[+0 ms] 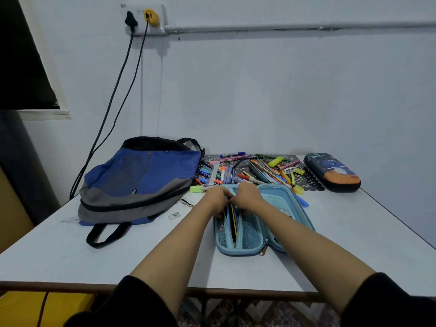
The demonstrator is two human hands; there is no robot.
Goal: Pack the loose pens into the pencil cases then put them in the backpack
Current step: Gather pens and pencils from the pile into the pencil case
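Meeting at pencil case's (250, 234) far edge, left hand (215, 198), right hand (249, 197)

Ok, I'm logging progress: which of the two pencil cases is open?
The light blue pencil case in front of the person, unzipped with pens inside. The dark case with the orange patch, far right, is closed.

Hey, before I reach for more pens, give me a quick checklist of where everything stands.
1. The light-blue pencil case lies open: ok.
2. The pens in the case sit fully down: cannot tell; the left hand and right hand cover their far ends.
3. The loose pens all packed: not ok, a pile lies on the mat.
4. The dark pencil case open: not ok, closed.
5. The backpack open: cannot tell.
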